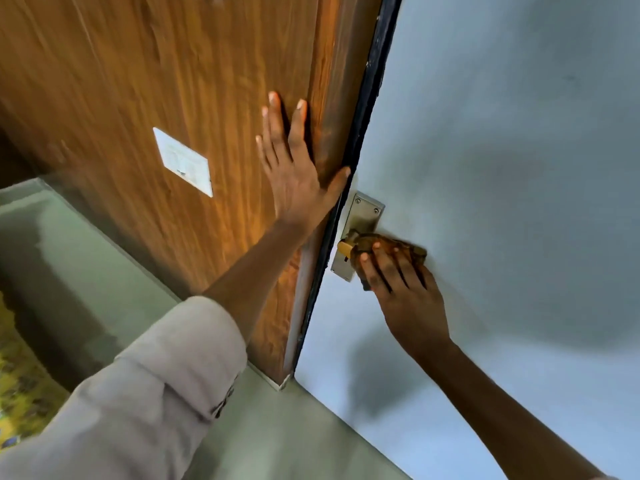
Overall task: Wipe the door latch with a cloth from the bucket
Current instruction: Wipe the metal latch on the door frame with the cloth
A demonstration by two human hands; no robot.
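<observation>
A metal latch plate (363,216) with screws is fixed to the pale blue door (502,150) near its dark edge. My right hand (405,289) presses a brown cloth (391,245) against the lower part of the plate, covering the handle; a small yellowish piece (344,248) sticks out to the left of the cloth. My left hand (294,168) lies flat with fingers spread on the wooden panel (156,81), its thumb at the door's black edge (360,140) just above the latch. The bucket is not in view.
A white rectangular label (183,161) is stuck on the wooden panel to the left of my left hand. Greenish floor (104,271) runs below, with a yellow patterned surface (20,375) at the far left.
</observation>
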